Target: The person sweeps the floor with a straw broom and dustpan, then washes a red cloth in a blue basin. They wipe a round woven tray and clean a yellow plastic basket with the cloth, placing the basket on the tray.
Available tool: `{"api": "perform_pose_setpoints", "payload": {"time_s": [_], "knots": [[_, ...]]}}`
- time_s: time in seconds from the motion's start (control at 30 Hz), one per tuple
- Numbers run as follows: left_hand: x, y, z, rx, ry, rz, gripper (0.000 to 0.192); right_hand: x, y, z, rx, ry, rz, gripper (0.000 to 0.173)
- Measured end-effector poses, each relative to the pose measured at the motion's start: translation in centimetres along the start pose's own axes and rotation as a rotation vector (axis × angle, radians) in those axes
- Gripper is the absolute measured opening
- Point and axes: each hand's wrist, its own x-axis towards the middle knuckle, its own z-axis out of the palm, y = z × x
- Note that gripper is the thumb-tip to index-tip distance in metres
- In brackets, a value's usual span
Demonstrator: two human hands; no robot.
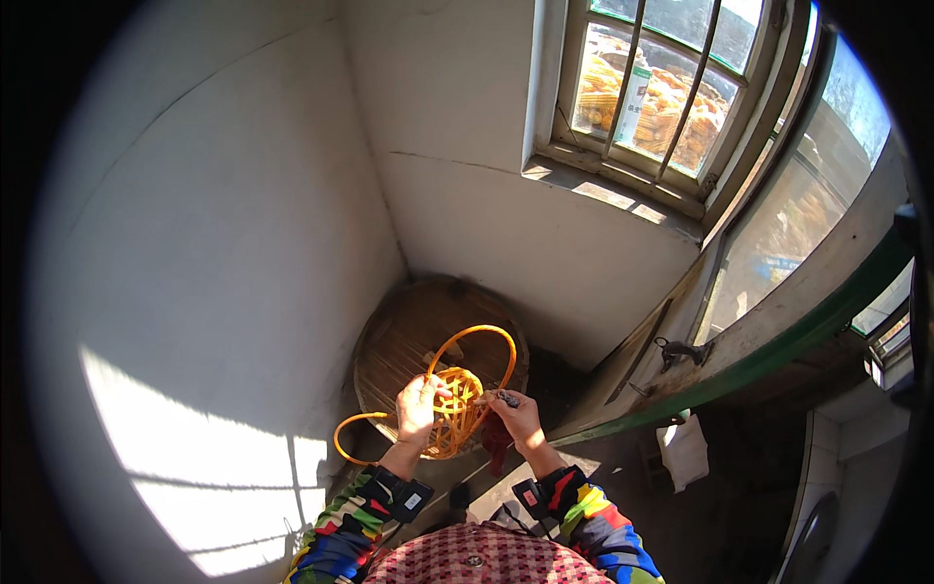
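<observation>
A yellow woven basket [458, 398] with open lattice sides is before me, over a round wooden tabletop [383, 365]. One looped handle [478, 330] arches up on its far side, and another yellow loop [343, 431] sticks out to the left. My left hand [417, 409] grips the basket's left rim between thumb and fingers. At the right rim, my right hand [516, 417] pinches a small grey and tan object [508, 398], too small to identify. Below that hand hangs a dark red cloth [496, 442]; whether the hand holds it is unclear.
White walls [241, 241] meet in a corner behind the tabletop. A barred window [657, 87] shows heaped corn cobs outside. An opened green-edged door [730, 365] with a metal handle [682, 353] stands close on the right. A white bag [684, 452] hangs beyond it.
</observation>
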Motion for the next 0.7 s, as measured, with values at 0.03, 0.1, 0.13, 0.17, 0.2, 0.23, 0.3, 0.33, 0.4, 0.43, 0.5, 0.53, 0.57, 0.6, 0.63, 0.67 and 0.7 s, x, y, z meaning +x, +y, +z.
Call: {"api": "perform_pose_setpoints", "payload": {"time_s": [0.03,0.1,0.13,0.17,0.2,0.23,0.3,0.33,0.4,0.43,0.5,0.53,0.57,0.6,0.63,0.67,0.7], "knots": [[-0.2,-0.4,0.4,-0.081,-0.033,-0.014,0.024,0.1,-0.2,0.3,0.009,-0.052,0.024,0.017],[-0.3,-0.7,0.0,-0.068,-0.076,-0.157,0.016,0.5,-1.7,0.5,-0.141,0.087,-0.151,0.016],[0.0,-0.5,-0.2,-0.102,-0.103,-0.216,0.013,0.7,-2.9,0.0,-0.207,0.040,-0.216,0.016],[0.4,-0.1,-0.5,-0.122,-0.121,-0.310,0.012,1.0,-4.2,-0.3,-0.306,0.045,-0.250,0.016],[1.0,0.5,-0.9,-0.168,-0.122,-0.384,0.018,0.7,-5.4,-1.0,-0.386,-0.051,-0.231,0.018],[1.8,1.4,-1.3,-0.157,-0.172,-0.288,0.024,0.5,-6.3,-0.9,-0.517,-0.088,-0.217,0.019],[2.9,3.7,-1.3,-0.162,-0.265,-0.103,0.021,0.1,-7.8,-0.3,-0.773,-0.150,-0.272,0.021],[3.5,5.1,-1.4,-0.002,-0.380,-0.109,0.015,-0.2,-8.5,0.0,-0.813,-0.163,-0.354,0.019],[4.2,7.7,-1.1,0.232,-0.451,-0.129,0.013,-0.6,-9.8,0.7,-0.979,-0.112,-0.512,0.018],[4.5,8.7,-0.5,0.287,-0.467,-0.036,0.015,-0.7,-10.5,0.9,-1.072,-0.087,-0.576,0.018],[4.8,10.4,-0.8,0.434,-0.594,-0.086,0.021,-0.9,-11.8,1.2,-1.111,-0.123,-0.550,0.019],[4.9,10.8,-0.4,0.484,-0.594,-0.116,0.024,-0.9,-12.3,1.4,-1.153,-0.146,-0.537,0.020],[5.2,11.1,-0.1,0.517,-0.614,-0.083,0.026,-1.0,-12.6,1.5,-1.195,-0.172,-0.523,0.020],[5.1,11.2,0.2,0.453,-0.614,-0.030,0.026,-0.9,-12.7,1.6,-1.148,-0.174,-0.565,0.024],[5.2,11.2,0.4,0.433,-0.603,-0.027,0.026,-0.9,-12.7,1.6,-1.094,-0.153,-0.630,0.025],[5.3,11.3,0.4,0.365,-0.580,0.023,0.026,-0.8,-12.5,1.5,-1.050,-0.138,-0.673,0.025],[5.4,11.3,0.5,0.338,-0.560,0.008,0.025,-0.7,-12.1,1.3,-0.981,-0.129,-0.771,0.026]]}}
